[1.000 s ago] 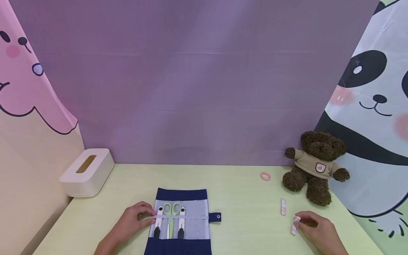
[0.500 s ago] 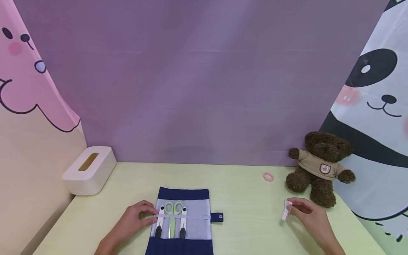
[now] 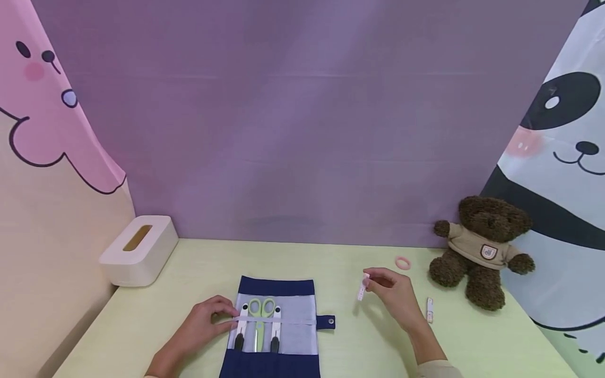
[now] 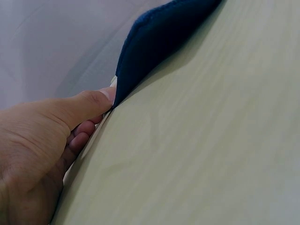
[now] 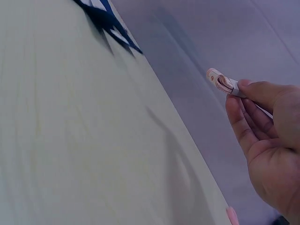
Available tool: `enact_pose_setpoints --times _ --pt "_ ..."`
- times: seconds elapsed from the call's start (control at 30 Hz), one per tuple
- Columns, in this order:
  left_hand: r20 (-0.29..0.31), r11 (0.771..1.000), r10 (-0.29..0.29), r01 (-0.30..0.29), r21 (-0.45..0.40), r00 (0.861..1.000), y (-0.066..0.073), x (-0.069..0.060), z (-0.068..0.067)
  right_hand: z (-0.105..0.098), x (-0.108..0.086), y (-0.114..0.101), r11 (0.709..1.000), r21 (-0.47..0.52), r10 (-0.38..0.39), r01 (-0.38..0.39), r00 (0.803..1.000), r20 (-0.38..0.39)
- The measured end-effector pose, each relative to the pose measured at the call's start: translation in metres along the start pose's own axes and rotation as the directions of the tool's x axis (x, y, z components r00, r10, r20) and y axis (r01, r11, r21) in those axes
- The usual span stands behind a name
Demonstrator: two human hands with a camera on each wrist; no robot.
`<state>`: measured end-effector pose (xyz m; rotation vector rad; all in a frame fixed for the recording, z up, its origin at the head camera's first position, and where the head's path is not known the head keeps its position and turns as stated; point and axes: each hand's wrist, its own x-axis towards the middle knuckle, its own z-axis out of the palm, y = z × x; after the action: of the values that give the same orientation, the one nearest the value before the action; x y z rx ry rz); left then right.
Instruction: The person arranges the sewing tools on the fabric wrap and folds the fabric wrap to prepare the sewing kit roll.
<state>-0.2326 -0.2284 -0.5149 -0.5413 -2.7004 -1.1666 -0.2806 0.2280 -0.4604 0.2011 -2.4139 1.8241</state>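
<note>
The left hand point(image 3: 210, 321) pinches the left edge of an open navy fabric tool roll with pale lavender lining point(image 3: 276, 286), thumb and fingers narrow on the cloth. The roll lies on the pale yellow-green table point(image 3: 347, 357), left of its middle. In it, 1 pair of light green scissors point(image 3: 259, 331) lies between 2 slim white tools with black ends point(image 3: 275, 329), under a thin lavender strap point(image 3: 300, 321). The right hand point(image 3: 396, 296) holds a small folded white-and-pink printed tape point(image 3: 362, 289) between thumb and fingertips, above the table, right of the roll. A second folded white-and-pink strip point(image 3: 429, 310) lies toward the table's right edge. A pink ring point(image 3: 397, 261) lies near the back edge; a brown plush bear in a beige top point(image 3: 484, 251) sits by the back right corner, a white rounded tissue box point(image 3: 139, 257) by the back left corner.
</note>
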Motion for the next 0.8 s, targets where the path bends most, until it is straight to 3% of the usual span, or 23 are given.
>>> enact_pose_setpoints --times 0.23,0.6,0.8 --pt "-0.016 0.999 0.035 -0.035 -0.003 0.999 0.001 0.001 -0.001 0.049 0.014 -0.007 0.998 0.062 -0.026 0.023 0.998 0.052" --pt "0.009 1.0 -0.013 0.013 0.004 1.0 0.004 0.001 -0.002 0.107 0.013 -0.02 0.999 0.051 -0.013 0.005 0.987 0.16" --pt "0.016 1.0 -0.02 0.02 -0.009 1.0 0.005 0.002 -0.003 0.134 0.009 -0.019 0.996 0.088 -0.043 0.023 0.972 0.231"
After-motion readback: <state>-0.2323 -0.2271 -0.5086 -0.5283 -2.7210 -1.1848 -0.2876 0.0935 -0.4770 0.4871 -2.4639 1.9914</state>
